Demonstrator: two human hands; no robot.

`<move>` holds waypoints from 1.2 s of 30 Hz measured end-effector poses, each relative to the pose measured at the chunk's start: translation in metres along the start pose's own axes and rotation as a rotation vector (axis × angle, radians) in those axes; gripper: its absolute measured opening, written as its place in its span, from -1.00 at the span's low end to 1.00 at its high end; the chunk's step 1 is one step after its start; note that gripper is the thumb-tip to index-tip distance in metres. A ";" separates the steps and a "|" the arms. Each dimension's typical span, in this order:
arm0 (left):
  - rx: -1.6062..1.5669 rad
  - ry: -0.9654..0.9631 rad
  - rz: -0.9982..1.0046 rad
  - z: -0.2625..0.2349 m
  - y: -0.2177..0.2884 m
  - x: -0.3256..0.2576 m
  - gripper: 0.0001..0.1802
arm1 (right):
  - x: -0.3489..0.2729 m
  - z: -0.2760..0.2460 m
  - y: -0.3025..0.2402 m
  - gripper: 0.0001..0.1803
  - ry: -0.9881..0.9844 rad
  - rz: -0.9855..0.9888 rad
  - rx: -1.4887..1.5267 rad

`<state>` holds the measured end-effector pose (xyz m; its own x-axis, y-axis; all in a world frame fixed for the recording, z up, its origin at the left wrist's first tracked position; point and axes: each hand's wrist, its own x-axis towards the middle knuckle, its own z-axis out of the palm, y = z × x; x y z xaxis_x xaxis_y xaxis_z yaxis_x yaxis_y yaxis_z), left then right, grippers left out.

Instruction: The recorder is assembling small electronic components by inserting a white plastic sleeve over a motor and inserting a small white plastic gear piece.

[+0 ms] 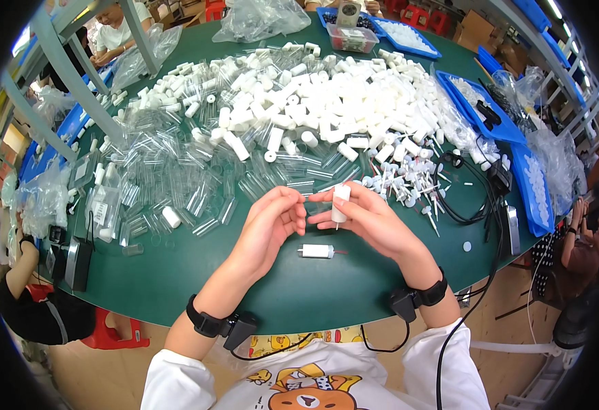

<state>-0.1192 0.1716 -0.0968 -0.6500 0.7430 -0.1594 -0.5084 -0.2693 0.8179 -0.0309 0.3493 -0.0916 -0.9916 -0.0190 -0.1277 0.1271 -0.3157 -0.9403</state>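
Upright in my right hand (371, 217) is a white cylinder (341, 203) with a thin tip below, held between thumb and fingers. My left hand (272, 217) is beside it, palm turned inward and fingers loosely curled, with nothing plainly in them. Below both hands, another white cylinder (316, 251) lies on the green table (272, 294), a thin reddish stem at its right end. Beyond my hands spreads a big heap of white cylinders (333, 102). Clear tubes (190, 178) lie to its left, and small white stemmed parts (405, 179) sit near my right hand.
Blue trays (480, 106) of white parts line the right side, near black cables (460, 212). A clear plastic box (352, 39) stands at the back. Grey metal posts (84, 89) rise at left. Other people sit around the table; a red stool (116, 331) stands lower left.
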 end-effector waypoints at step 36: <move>0.222 -0.171 -0.092 0.000 -0.001 -0.001 -0.66 | -0.008 -0.002 -0.003 -0.77 0.098 -0.256 0.009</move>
<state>-0.1184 0.1710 -0.0973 -0.4926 0.8558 -0.1581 -0.4126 -0.0697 0.9083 -0.0234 0.3522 -0.0887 -0.9844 0.1547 0.0833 -0.1281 -0.3071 -0.9430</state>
